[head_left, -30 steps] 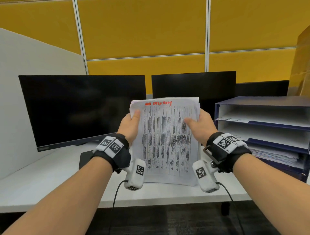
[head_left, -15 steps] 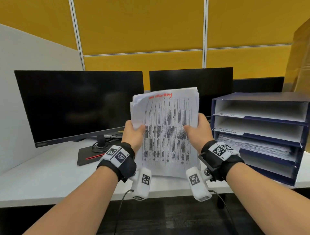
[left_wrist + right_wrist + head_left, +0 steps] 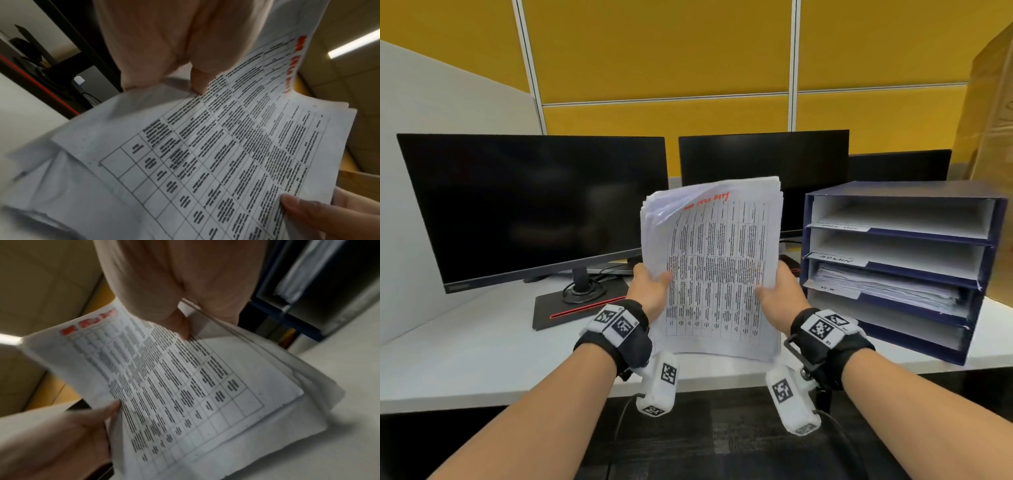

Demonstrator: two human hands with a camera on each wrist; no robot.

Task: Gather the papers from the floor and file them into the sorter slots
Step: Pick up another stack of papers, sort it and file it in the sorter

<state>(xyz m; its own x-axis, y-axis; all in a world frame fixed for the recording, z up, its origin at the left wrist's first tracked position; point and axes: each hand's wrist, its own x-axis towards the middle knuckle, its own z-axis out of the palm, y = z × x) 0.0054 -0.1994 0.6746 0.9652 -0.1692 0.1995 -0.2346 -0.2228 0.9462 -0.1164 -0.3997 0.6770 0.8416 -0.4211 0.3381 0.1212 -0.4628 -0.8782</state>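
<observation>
Lowered a little since a moment ago, the stack of papers (image 3: 717, 270) now tilts rightward above the white desk (image 3: 465, 356), between dark monitors (image 3: 534, 205) and the blue sorter (image 3: 900, 267) under yellow wall panels. Left hand (image 3: 650, 291) and right hand (image 3: 780, 294) each pinch a side edge, thumbs on the printed table with its red heading; the sheets fan unevenly at the top left.

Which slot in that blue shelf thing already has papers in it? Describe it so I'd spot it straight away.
Find the dark blue sorter on the white desk, right of the black monitors. Count four slots down from its top: the filled slot is the third, just below the label reading ADMIN. It alone holds a pile of white sheets; the others look empty.
</observation>
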